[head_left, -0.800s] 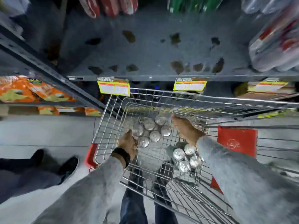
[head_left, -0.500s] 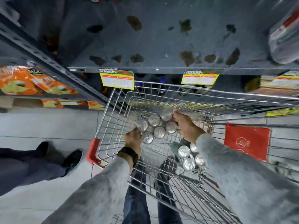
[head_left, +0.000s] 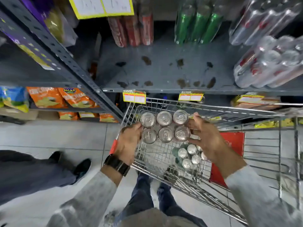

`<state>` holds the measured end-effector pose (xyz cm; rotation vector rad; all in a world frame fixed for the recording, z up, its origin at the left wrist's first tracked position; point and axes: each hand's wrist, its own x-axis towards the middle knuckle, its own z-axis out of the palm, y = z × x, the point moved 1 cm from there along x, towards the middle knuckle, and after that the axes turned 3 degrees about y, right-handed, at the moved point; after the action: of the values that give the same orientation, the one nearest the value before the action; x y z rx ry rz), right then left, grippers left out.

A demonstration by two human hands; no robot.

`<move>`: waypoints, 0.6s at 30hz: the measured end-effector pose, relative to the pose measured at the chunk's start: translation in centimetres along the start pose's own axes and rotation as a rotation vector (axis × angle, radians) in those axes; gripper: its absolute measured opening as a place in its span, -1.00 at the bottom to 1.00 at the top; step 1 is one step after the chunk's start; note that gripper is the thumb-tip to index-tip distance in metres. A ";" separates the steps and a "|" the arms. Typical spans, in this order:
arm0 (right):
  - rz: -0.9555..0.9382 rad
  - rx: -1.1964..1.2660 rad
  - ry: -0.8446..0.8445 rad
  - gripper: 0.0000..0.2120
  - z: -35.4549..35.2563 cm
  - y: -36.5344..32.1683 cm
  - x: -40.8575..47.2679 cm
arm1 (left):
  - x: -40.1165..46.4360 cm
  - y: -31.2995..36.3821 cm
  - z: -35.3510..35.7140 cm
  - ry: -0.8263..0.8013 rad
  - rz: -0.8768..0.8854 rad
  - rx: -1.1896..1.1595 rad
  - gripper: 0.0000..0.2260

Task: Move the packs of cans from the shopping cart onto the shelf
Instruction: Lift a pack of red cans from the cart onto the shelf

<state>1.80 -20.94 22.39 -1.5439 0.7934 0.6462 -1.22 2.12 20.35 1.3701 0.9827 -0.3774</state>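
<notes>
Both hands clamp one shrink-wrapped pack of six silver-topped cans (head_left: 164,126) between them, left hand (head_left: 129,141) on its left end, right hand (head_left: 205,136) on its right, above the wire shopping cart (head_left: 213,112). Beyond stands the stained grey metal shelf (head_left: 164,72).

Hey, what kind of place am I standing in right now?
Most likely a supermarket aisle. Yellow price tags hang on a metal shelf stocked with bottles, and a wire shopping cart stands in front of it.
</notes>
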 end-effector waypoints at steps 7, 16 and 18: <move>-0.196 0.021 -0.040 -0.43 1.5 -10.8 -3.7 | -3.5 10.5 -1.7 -0.122 0.174 -0.143 -0.70; -0.290 -0.119 -0.059 -0.44 10.3 -22.6 3.0 | 3.1 20.1 -3.0 -0.031 0.438 0.021 -0.94; -0.289 -0.140 -0.059 -0.48 11.6 -23.7 4.5 | 4.4 20.9 -3.2 -0.030 0.413 -0.048 -0.95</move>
<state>23.72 -8.92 31.87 -1.7188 0.4751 0.5393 15.52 11.02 30.74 1.4775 0.6574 -0.0629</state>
